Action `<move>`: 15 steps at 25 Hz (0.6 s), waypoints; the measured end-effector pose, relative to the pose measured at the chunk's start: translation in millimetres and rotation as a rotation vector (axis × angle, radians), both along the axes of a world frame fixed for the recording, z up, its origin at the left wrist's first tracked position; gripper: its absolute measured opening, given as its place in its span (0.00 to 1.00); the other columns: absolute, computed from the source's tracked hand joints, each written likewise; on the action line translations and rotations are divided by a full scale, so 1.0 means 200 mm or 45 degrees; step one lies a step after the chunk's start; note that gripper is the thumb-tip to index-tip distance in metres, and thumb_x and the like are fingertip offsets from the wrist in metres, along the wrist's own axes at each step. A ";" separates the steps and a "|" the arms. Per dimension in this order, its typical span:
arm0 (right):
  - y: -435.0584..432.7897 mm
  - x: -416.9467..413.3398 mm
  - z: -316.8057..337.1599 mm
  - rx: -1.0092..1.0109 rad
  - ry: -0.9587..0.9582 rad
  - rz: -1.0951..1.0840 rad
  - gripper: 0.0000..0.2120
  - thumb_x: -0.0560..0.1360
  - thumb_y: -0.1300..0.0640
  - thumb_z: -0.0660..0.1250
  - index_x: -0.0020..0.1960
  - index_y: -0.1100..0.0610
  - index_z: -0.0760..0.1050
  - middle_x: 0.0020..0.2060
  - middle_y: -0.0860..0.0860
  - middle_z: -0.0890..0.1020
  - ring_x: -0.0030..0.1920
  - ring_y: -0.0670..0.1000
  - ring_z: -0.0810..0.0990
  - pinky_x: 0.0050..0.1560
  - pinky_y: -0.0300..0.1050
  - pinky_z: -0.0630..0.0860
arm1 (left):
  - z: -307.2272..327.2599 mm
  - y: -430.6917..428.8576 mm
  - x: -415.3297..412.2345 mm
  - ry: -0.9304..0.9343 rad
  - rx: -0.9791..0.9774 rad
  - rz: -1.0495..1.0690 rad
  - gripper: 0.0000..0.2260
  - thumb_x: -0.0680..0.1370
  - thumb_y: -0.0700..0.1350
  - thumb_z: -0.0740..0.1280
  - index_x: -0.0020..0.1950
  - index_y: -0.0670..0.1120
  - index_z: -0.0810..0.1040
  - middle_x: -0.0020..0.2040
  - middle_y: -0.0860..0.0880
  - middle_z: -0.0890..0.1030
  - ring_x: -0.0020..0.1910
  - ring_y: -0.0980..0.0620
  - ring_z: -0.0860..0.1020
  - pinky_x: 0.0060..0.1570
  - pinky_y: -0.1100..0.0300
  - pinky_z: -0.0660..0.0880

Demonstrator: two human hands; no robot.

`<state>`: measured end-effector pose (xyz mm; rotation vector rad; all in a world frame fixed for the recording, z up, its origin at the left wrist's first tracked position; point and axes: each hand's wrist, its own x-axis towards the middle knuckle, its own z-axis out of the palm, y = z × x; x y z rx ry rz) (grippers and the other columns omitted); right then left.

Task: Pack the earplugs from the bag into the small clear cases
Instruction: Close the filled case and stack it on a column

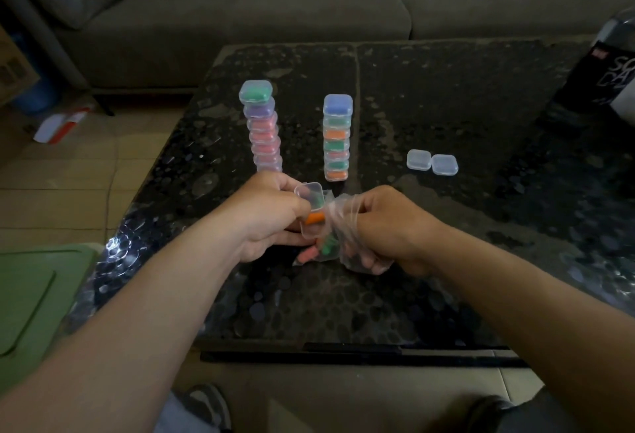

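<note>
My left hand [271, 216] grips a small clear case [311, 197] with its lid open, and an orange earplug [315, 218] lies in it. My right hand [381, 226] grips the clear plastic bag [338, 223] right beside the case; its fingers are curled into the bag. Pink and green earplugs [318, 250] show through the bag's lower part. Two stacks of filled cases stand on the table behind my hands: a left stack [262, 127] and a right stack [337, 139]. Two empty shut cases [432, 162] lie side by side to the right.
The dark speckled glass table [446, 96] holds everything. A grey sofa [240, 10] runs behind it. A dark bag with white lettering [608, 75] sits at the table's far right corner. A green lid [31, 295] lies at my left.
</note>
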<state>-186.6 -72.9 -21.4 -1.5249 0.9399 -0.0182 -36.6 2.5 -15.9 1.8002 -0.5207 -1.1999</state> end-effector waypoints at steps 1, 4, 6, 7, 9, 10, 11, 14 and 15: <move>0.00 0.00 -0.01 -0.014 0.016 0.014 0.09 0.81 0.55 0.67 0.47 0.58 0.83 0.26 0.58 0.78 0.22 0.50 0.71 0.22 0.41 0.66 | 0.00 0.00 0.00 0.007 -0.003 -0.002 0.12 0.78 0.29 0.68 0.56 0.42 0.79 0.43 0.41 0.86 0.38 0.47 0.86 0.39 0.52 0.84; -0.01 0.02 -0.05 -0.124 0.053 0.010 0.06 0.80 0.59 0.67 0.52 0.56 0.83 0.24 0.56 0.78 0.20 0.49 0.72 0.20 0.39 0.67 | -0.01 0.00 -0.01 0.011 -0.014 0.010 0.12 0.77 0.28 0.68 0.56 0.42 0.79 0.45 0.42 0.86 0.39 0.47 0.87 0.41 0.51 0.84; -0.01 0.02 -0.06 -0.237 0.064 0.032 0.05 0.79 0.59 0.69 0.51 0.56 0.83 0.26 0.57 0.79 0.19 0.49 0.73 0.20 0.39 0.68 | -0.01 -0.01 -0.01 0.012 -0.030 0.024 0.12 0.78 0.28 0.67 0.56 0.41 0.79 0.47 0.44 0.85 0.42 0.45 0.87 0.43 0.50 0.85; -0.01 0.02 -0.06 -0.275 0.065 0.047 0.04 0.78 0.59 0.71 0.50 0.56 0.84 0.27 0.57 0.80 0.20 0.49 0.73 0.20 0.40 0.69 | -0.02 -0.01 -0.01 0.013 -0.033 0.033 0.12 0.78 0.28 0.67 0.56 0.41 0.79 0.49 0.45 0.84 0.43 0.45 0.87 0.43 0.50 0.85; 0.00 0.02 -0.05 -0.311 0.049 0.083 0.04 0.75 0.57 0.74 0.49 0.56 0.84 0.26 0.56 0.80 0.20 0.49 0.74 0.21 0.40 0.70 | -0.02 -0.01 -0.01 0.007 -0.021 0.049 0.12 0.78 0.29 0.67 0.57 0.42 0.79 0.52 0.44 0.84 0.45 0.45 0.87 0.44 0.49 0.85; 0.00 0.01 -0.04 -0.319 0.041 0.097 0.05 0.74 0.57 0.75 0.49 0.56 0.84 0.25 0.54 0.80 0.20 0.49 0.75 0.22 0.40 0.70 | -0.02 -0.01 -0.01 0.003 -0.019 0.049 0.12 0.78 0.29 0.67 0.58 0.42 0.79 0.52 0.43 0.84 0.45 0.44 0.87 0.43 0.50 0.85; 0.00 0.01 -0.04 -0.332 0.034 0.109 0.05 0.73 0.57 0.75 0.49 0.55 0.84 0.24 0.53 0.80 0.20 0.48 0.75 0.22 0.40 0.71 | -0.02 -0.01 -0.01 0.003 -0.023 0.046 0.12 0.79 0.28 0.66 0.58 0.42 0.79 0.52 0.42 0.84 0.45 0.44 0.87 0.42 0.50 0.85; -0.01 0.00 -0.04 -0.391 0.033 0.164 0.03 0.75 0.58 0.74 0.48 0.56 0.84 0.27 0.54 0.82 0.24 0.50 0.80 0.27 0.46 0.79 | -0.02 -0.01 -0.01 -0.002 -0.033 0.046 0.12 0.79 0.28 0.66 0.58 0.41 0.78 0.51 0.44 0.83 0.45 0.44 0.86 0.43 0.49 0.85; -0.02 0.00 -0.04 -0.400 0.032 0.178 0.02 0.76 0.57 0.73 0.48 0.55 0.84 0.31 0.55 0.84 0.28 0.51 0.83 0.32 0.49 0.83 | -0.02 -0.01 -0.01 -0.008 -0.030 0.046 0.12 0.79 0.28 0.67 0.58 0.41 0.78 0.51 0.44 0.83 0.45 0.43 0.87 0.43 0.49 0.85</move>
